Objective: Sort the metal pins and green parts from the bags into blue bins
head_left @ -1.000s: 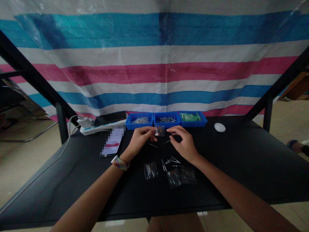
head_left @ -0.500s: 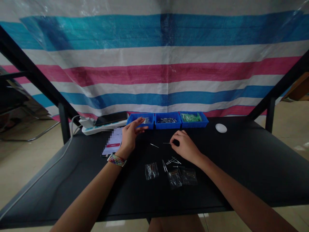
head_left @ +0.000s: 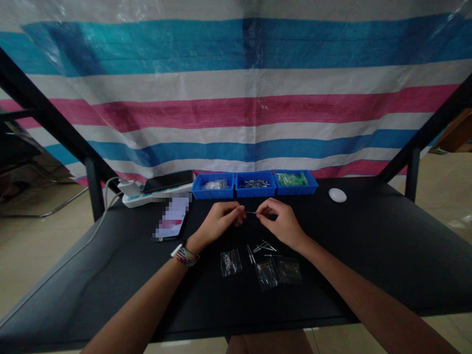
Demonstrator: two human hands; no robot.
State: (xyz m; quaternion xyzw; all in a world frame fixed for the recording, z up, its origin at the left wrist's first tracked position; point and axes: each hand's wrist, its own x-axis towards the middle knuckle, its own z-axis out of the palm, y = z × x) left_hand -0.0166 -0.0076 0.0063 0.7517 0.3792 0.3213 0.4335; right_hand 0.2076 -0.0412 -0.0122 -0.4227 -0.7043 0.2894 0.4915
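Note:
Over the black table (head_left: 368, 255), my left hand (head_left: 217, 223) and my right hand (head_left: 280, 221) meet with fingertips pinched. Between them runs a thin metal pin (head_left: 251, 213), and both pinches close on its ends. The left wrist wears a beaded bracelet. Below the hands lie several loose pins (head_left: 262, 246) and three small clear bags (head_left: 261, 268) with parts inside. Three blue trays stand behind the hands: the left tray (head_left: 214, 186) holds clear bags, the middle tray (head_left: 255, 184) metal pins, the right tray (head_left: 295, 180) green parts.
A phone (head_left: 170, 221) lies left of my hands, with a white power strip (head_left: 147, 195) and a dark phone on it behind. A white round object (head_left: 337, 195) sits at the right. A striped tarp hangs behind; black frame posts stand at both table sides.
My left hand let a small bag go into the left blue tray, then came back to the middle. My right hand picked a pin up off the table; now both hands pinch it.

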